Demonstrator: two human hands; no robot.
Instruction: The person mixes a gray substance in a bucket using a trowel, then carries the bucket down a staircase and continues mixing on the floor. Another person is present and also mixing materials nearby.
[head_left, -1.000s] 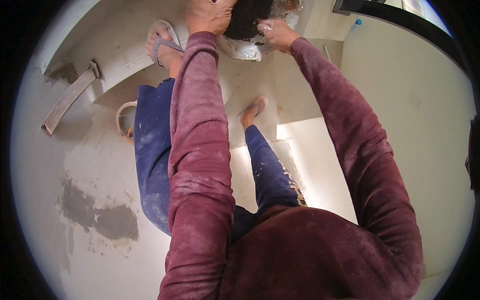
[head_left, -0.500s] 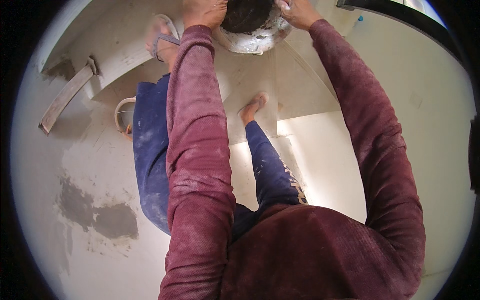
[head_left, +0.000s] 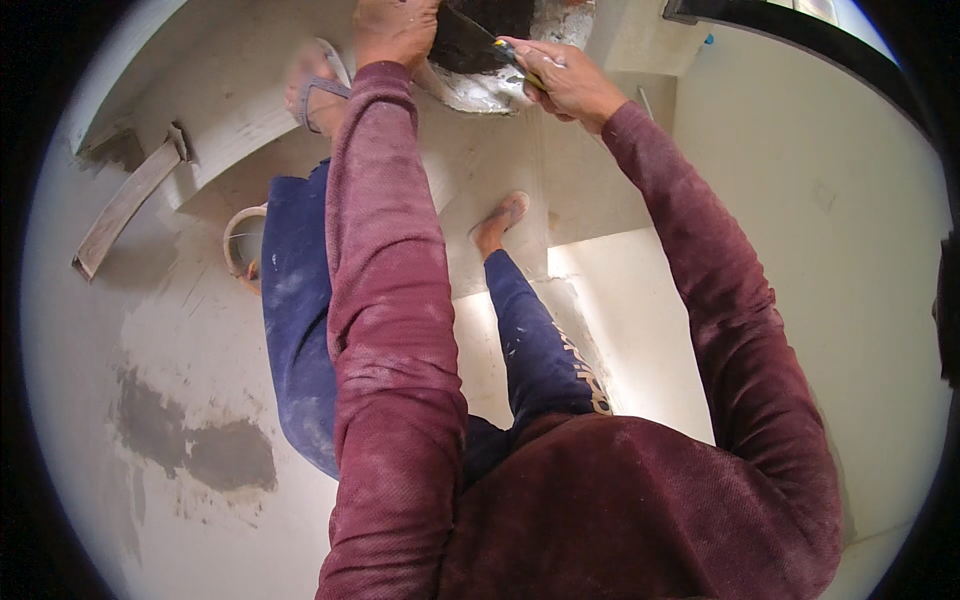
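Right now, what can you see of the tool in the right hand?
The tool has a dark handle with yellow parts, gripped in the right hand. A thin, dark, metal-looking blade slants up and left from it, across the dark inside of the white-crusted container, toward the left hand. Whether its tip touches anything, I can't tell.

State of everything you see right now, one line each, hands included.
Right hand: closed around the tool
Tool: held, blade over the container
Container: white-smeared, dark inside, partly out of frame
Left hand: at the container's left side, grip unclear
Maroon sleeves: dusty
Blue trousers: pale-smudged
Long strip: not held
Round rim: partly hidden by a leg
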